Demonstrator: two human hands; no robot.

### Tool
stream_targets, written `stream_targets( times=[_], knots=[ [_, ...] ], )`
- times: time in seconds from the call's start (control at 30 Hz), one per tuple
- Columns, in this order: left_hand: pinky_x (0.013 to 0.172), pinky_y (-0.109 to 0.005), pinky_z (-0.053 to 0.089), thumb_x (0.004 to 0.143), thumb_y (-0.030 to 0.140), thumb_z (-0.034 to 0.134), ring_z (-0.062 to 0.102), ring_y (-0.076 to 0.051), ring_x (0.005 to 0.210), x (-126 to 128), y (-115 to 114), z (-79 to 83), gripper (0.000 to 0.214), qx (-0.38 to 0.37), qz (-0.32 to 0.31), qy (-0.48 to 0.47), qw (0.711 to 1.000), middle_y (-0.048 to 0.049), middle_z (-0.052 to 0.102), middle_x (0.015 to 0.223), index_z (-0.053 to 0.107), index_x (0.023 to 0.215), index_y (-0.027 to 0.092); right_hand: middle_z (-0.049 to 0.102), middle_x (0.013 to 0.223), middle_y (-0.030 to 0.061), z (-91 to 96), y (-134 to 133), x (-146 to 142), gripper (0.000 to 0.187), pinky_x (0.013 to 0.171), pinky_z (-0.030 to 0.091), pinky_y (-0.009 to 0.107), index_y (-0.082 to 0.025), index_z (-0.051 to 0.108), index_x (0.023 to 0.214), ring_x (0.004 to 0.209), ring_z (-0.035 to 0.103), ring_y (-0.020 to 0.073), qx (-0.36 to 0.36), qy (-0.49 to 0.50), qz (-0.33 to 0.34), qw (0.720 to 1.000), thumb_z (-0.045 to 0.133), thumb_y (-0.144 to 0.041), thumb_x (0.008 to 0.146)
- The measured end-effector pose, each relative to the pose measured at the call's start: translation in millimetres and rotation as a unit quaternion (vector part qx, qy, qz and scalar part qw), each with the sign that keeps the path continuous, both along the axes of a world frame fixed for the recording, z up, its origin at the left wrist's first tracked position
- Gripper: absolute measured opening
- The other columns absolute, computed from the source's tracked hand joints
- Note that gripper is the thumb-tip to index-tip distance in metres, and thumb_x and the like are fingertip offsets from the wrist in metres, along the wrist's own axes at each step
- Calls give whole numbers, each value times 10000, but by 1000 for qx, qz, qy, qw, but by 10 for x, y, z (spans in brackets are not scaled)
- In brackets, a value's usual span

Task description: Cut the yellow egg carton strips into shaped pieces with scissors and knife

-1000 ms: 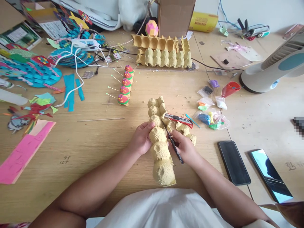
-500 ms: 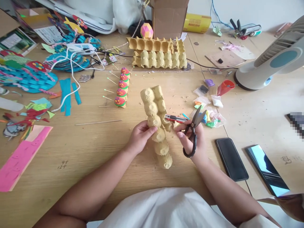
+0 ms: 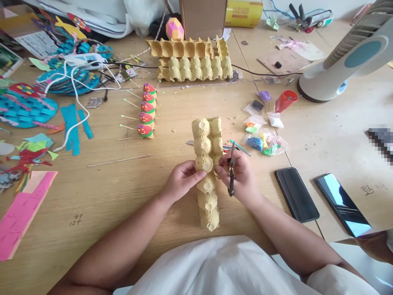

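Note:
A yellowish egg carton piece (image 3: 202, 146) is held up over the table, its bumps facing me. Its left column runs longer than the right one, which ends about halfway down. My left hand (image 3: 181, 180) pinches the left column near the middle, thumb on top. Black-handled scissors (image 3: 232, 174) hang in my right hand (image 3: 244, 176), blades pointing away from me and seen edge-on. The thumb and fingertips of that hand also pinch the lower end of the right column. Behind the carton, a utility knife (image 3: 227, 148) is mostly hidden.
Painted egg carton caterpillars (image 3: 146, 112) stand left of centre. More egg cartons (image 3: 201, 69) lie at the back. Bags of coloured clay (image 3: 264, 141), a red cup (image 3: 285, 100), two phones (image 3: 297, 194) and a fan (image 3: 325, 80) are on the right. Blue paper strips (image 3: 71, 129) and a white cable lie left.
The carton has turned more upright and come slightly nearer. My right hand has moved left to grip the carton's right column, and the scissors have swung from spread view to edge-on.

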State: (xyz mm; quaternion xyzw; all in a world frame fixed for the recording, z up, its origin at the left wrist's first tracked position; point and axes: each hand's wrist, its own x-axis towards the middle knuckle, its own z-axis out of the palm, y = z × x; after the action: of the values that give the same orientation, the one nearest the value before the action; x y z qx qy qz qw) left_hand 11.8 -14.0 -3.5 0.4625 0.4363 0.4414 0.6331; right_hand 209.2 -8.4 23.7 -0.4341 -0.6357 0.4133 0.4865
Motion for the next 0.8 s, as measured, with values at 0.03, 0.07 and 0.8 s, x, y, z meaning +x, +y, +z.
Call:
stream_targets(
  times=[0.03, 0.07, 0.8],
  knots=[
    [631, -236, 461, 786, 467, 787, 587, -136, 690, 2, 2, -15, 343, -13, 2, -4, 1000, -26, 663, 761, 702, 856, 143, 578, 883, -19, -4, -2, -9, 251, 744, 472, 305, -264, 516, 1024, 794, 553, 140, 2, 5, -2, 1000, 676, -159, 862],
    [635, -237, 463, 794, 494, 773, 593, -137, 692, 4, 7, -32, 365, -25, 2, -16, 1000, -29, 669, 775, 699, 868, 144, 577, 883, -18, -9, -3, -17, 254, 743, 468, 307, -265, 513, 1023, 794, 548, 141, 5, 6, -7, 1000, 673, -154, 859],
    [916, -349, 497, 801, 335, 782, 638, -245, 1085, 43, 56, -94, 426, -42, 1, -112, 993, -89, 699, 1166, 645, 1173, 179, 586, 914, -19, -108, 5, -110, 278, 708, 454, 279, -281, 470, 1032, 812, 547, 133, -113, 111, 20, 987, 685, -232, 864]
  ],
)
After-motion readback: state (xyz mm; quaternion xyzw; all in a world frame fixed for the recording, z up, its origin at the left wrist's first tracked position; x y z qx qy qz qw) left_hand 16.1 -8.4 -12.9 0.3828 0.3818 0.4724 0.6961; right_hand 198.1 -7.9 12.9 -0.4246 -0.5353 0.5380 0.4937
